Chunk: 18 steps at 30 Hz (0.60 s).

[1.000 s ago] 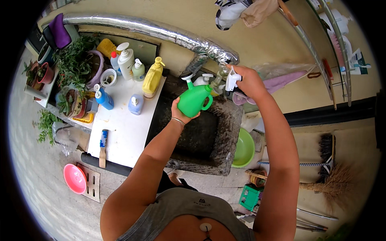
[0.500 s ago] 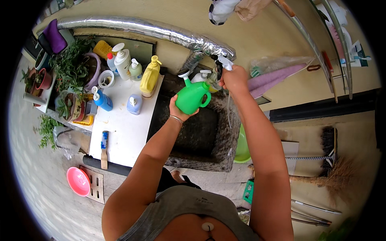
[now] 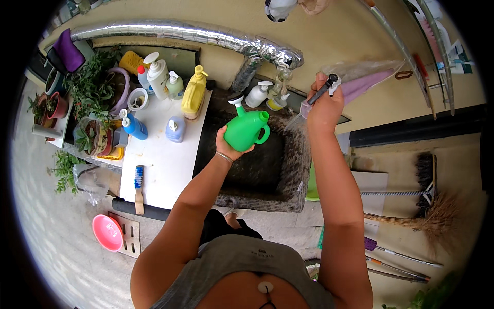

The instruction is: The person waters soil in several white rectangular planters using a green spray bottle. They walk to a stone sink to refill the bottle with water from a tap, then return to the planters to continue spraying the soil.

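My left hand (image 3: 232, 144) is wrapped round the body of a green plastic watering can (image 3: 244, 129), held over the dark stone sink (image 3: 236, 200). The can's spout ends in a white and black head, and its handle loop faces right. Raised to the right of the sink, my right hand (image 3: 325, 107) is closed round a black and white spray head (image 3: 325, 88). A clear tube (image 3: 294, 121) trails from beneath that hand toward the sink. Behind the can, a white pump bottle (image 3: 258, 95) and a clear bottle with a yellow label (image 3: 280, 92) stand at the sink's back edge.
Left of the sink, a white board (image 3: 159, 159) carries a yellow pump bottle (image 3: 193, 95), a pale blue bottle (image 3: 175, 129), a brush (image 3: 139, 188) and several other bottles. A silver foil duct (image 3: 195, 35) runs along the wall. Brooms (image 3: 427, 221) lean at right.
My right hand has moved right, away from the can, carrying the spray head and turning it so its black part shows. The can stays in my left hand, nearly unmoved.
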Available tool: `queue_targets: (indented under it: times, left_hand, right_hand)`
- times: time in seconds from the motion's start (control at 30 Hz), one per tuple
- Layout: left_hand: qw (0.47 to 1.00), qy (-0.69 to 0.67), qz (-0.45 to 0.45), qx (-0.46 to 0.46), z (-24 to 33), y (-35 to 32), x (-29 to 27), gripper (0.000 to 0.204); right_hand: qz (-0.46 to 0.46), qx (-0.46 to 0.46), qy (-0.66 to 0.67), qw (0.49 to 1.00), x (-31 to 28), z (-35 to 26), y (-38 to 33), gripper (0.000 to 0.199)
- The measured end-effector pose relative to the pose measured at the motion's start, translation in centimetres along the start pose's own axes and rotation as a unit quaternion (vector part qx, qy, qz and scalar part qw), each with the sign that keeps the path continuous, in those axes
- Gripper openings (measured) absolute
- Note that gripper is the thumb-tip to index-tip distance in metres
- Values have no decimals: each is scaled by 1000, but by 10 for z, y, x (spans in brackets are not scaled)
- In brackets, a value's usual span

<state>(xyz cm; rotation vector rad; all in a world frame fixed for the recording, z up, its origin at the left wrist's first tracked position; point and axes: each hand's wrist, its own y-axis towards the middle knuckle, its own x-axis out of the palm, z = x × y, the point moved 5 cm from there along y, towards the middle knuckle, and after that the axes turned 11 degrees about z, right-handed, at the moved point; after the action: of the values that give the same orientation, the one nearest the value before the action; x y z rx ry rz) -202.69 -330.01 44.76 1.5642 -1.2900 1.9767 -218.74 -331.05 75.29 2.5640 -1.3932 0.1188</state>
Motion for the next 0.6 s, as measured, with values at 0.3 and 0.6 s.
queue_targets:
  times: [0.3,0.6]
  left_hand:
    - [997,6,-38,-64,-38,-29,6,72]
    - [991,17,-75,-108,-53,-38,26,71]
  right_hand:
    - [-34,-13,149,988,-8,-14,-34,19]
    - [33,-13,282,959,-76,-40,-35,15]
